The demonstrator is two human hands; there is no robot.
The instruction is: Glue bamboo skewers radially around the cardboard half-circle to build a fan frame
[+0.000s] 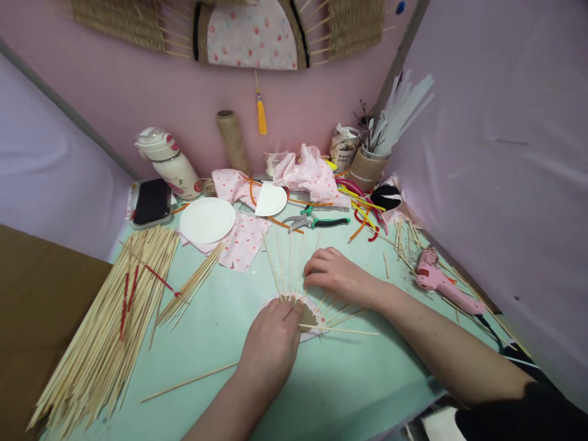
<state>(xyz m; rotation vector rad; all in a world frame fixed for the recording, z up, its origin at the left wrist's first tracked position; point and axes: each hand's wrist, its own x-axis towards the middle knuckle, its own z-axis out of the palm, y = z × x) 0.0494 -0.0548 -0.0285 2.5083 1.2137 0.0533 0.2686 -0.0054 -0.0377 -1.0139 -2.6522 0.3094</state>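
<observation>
A small round cardboard disc (pixel 313 318) with a pink spotted fabric edge lies on the table, and thin bamboo sticks (pixel 290 260) fan out from it. My left hand (pixel 273 334) is closed over the disc's left part, its fingertips pressing at the stick bases; they hide what lies beneath. On the upper right of the fan, my right hand (pixel 337 277) has curled fingers around one of the sticks, close to the disc. Another stick (pixel 340 330) points right from the disc. One loose stick (pixel 188 383) extends left from beside my left hand.
A large stick pile (pixel 105 324) and a smaller bundle (pixel 195 278) lie left. White paper discs (pixel 207 220), green-handled pruning shears (pixel 321 222) and spotted fabric (pixel 245 242) lie behind. A pink glue gun (pixel 448 291) rests right; a bottle (pixel 172 168) and twine roll (pixel 233 142) stand at the back.
</observation>
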